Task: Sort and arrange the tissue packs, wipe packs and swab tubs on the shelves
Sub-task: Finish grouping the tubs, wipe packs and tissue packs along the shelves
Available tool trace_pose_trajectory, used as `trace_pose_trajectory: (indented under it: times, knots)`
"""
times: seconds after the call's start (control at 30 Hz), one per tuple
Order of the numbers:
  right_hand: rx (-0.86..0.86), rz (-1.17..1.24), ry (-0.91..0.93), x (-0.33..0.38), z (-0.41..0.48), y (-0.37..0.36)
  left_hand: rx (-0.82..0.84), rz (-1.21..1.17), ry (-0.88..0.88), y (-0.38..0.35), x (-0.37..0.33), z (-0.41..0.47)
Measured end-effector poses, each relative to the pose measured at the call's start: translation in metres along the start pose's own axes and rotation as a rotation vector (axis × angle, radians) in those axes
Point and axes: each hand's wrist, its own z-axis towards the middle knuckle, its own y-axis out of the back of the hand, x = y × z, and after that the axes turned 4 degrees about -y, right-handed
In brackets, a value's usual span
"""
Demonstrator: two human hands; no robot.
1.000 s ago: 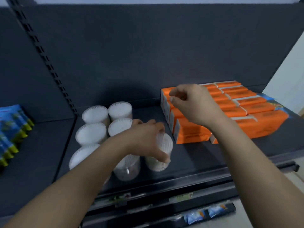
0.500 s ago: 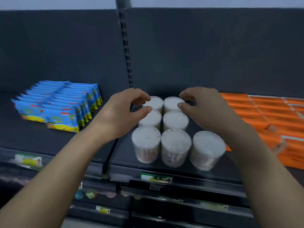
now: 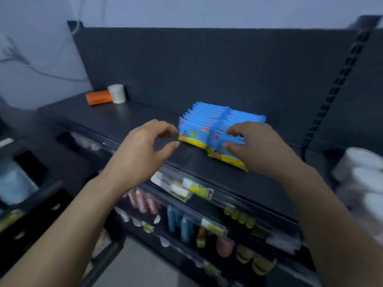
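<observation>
Blue wipe packs (image 3: 209, 123) stand upright in two rows on the dark top shelf (image 3: 132, 119). My left hand (image 3: 145, 150) hovers just left of the rows, fingers loosely curled and holding nothing, its thumb tip at the front pack's lower corner. My right hand (image 3: 257, 148) lies over the front of the right row, with fingertips and thumb touching the front packs. One orange tissue pack (image 3: 99, 97) and one white swab tub (image 3: 117, 93) sit together at the far left back of the shelf. More white swab tubs (image 3: 366, 172) show blurred at the right edge.
A slotted upright post (image 3: 339, 79) divides the shelf bays on the right. Price tags (image 3: 186, 187) hang on the shelf's front rail. Lower shelves hold bottles and tubes (image 3: 178, 222). A dark unit with boxes (image 3: 16, 183) stands at the left.
My view has swung left from the swab tubs to the blue wipe packs. Both hands left the tubs and now sit at the wipe packs, the right one touching them.
</observation>
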Motion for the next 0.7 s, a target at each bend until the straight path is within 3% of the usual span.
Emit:
trace_pose_trajectory:
  times: [0.4,0.7]
  knots:
    - [0.113,0.023,0.236,0.167,0.125,-0.086,-0.124,0.141,0.263,0.094,0.175,-0.021]
    - [0.153,0.188,0.349,0.235,0.268,-0.128,-0.158,0.185,0.352,0.106,0.286,0.055]
